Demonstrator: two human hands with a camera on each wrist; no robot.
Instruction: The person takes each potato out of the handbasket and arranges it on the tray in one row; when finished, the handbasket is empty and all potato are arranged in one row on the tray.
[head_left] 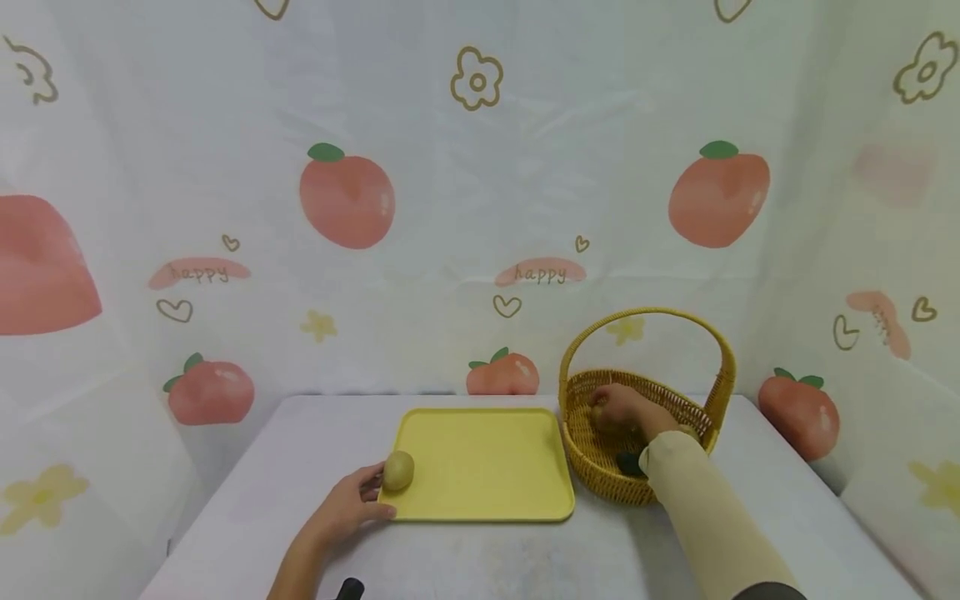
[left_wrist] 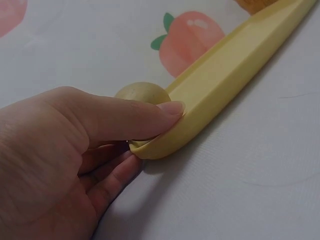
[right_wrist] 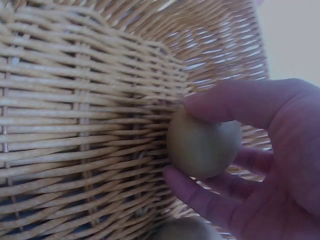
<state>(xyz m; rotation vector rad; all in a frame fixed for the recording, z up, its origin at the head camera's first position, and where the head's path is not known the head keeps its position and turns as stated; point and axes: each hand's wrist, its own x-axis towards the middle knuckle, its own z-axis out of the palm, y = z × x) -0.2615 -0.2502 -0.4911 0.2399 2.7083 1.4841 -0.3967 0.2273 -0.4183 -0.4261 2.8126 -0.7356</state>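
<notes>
My left hand [head_left: 351, 506] grips the left edge of a yellow tray [head_left: 487, 467], thumb over the rim and fingers beneath it in the left wrist view. A round olive-tan fruit [head_left: 398, 471] sits on the tray's left side, right beside that hand. Inside a wicker basket [head_left: 611, 487], my right hand [head_left: 626, 406] holds another round olive-tan fruit [right_wrist: 202, 142] between thumb and fingers. Below it in the right wrist view, a further similar fruit [right_wrist: 187, 231] shows partly at the bottom edge.
The basket stands just right of the tray, and its tall arched handle [head_left: 645, 311] rises above my right forearm. A white table [head_left: 300, 433] lies under everything. Behind it hangs a white cloth backdrop [head_left: 435, 317] printed with fruit.
</notes>
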